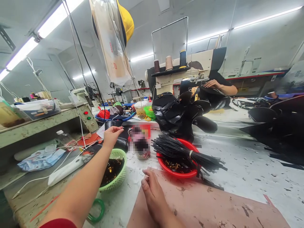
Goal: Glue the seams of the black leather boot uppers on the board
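My left hand (113,135) is raised over the far side of a light green basket (122,180). Its thumb and fingertips are pinched together, and anything between them is too small to make out. In the basket are dark pieces with small gold-coloured bits. My right hand (155,196) is low over the pinkish mat (204,202), fingers curled in towards the thumb; whatever they may hold is hidden. Beyond it stands a red basin (163,163) with more dark and gold-coloured bits. A tied bundle of thin black strips (175,148) lies across the basin.
A partly blurred jar (143,155) stands between the containers. A green ring (101,210) lies near my left forearm, and a white power strip (65,171) lies further left. Black pieces (175,114) are heaped behind the basin. Another person's hand (212,84) works at a sewing machine (175,79).
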